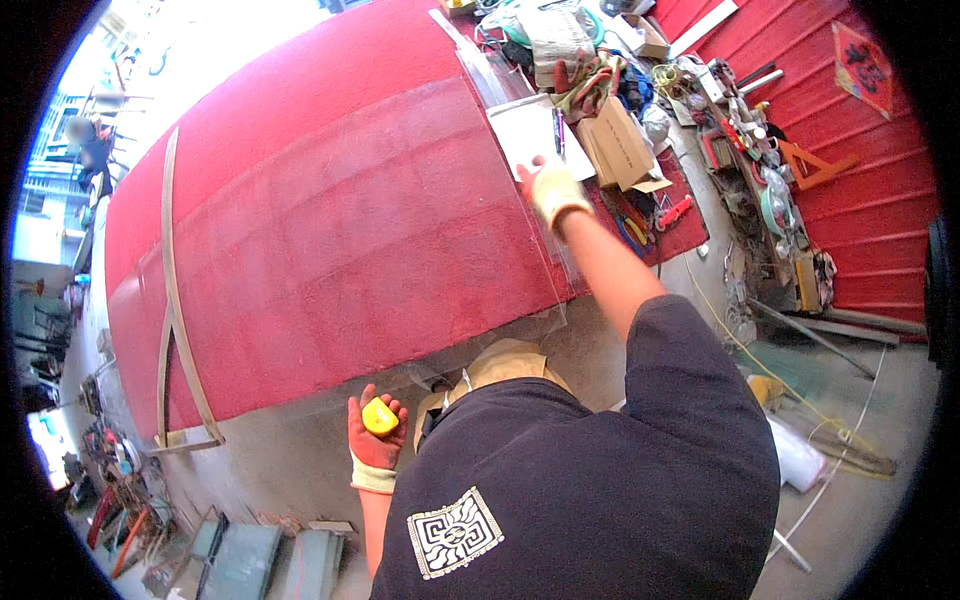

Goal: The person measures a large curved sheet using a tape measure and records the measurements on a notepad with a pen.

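My left hand [377,430], in a red-palmed glove with a cream cuff, is wrapped round a yellow tape measure [379,417] beyond the table's near edge. My right hand [552,188], gloved the same way, reaches over the lower part of a white paper pad [522,125]. Its fingers look apart, and I see nothing between them. Dark and purple pens [559,130] lie on the pad just beyond that hand. Both rest on a large red-covered table [330,230], where a clear sheet seems to lie over part of the cover.
A wooden frame-like square [172,290] lies across the table's left end. Right of the pad are a cardboard box [613,143], work gloves [590,85], pliers [634,235] and a red-handled tool [677,212]. Glass panes [240,560] stand low at left; a cluttered shelf [740,160] lines the red wall.
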Demonstrator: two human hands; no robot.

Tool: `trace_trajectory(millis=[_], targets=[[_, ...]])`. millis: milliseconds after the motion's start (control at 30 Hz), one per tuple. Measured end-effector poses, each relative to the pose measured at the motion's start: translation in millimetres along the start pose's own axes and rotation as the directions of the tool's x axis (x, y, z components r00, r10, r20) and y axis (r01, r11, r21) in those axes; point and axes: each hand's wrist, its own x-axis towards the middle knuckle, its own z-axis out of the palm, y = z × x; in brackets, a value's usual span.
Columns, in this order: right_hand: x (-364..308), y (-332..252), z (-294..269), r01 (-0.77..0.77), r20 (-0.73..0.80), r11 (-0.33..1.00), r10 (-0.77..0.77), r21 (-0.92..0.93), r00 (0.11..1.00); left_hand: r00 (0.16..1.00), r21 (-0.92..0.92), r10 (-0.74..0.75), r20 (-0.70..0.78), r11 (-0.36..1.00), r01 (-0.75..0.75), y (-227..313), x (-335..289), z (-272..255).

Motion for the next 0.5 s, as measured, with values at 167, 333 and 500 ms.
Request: trace_trajectory(millis=[167,333,500], targets=[[82,29,-26,-0.205,-0.030,0.967,0.203,-0.149,0.979,0.994,-0.082,0.015,-0.108,0.996,-0.024,-39,-16,-5],[88,25,-28,-0.271,0.100,0.943,0.294,-0.195,0.951,0.977,-0.003,0.054,-0.207,0.998,-0.056,-72,-26,11],[107,47,-21,-0.261,0.110,0.948,0.284,-0.183,0.953,0.967,0.052,0.086,-0.238,0.996,-0.076,-89,-31,27]])
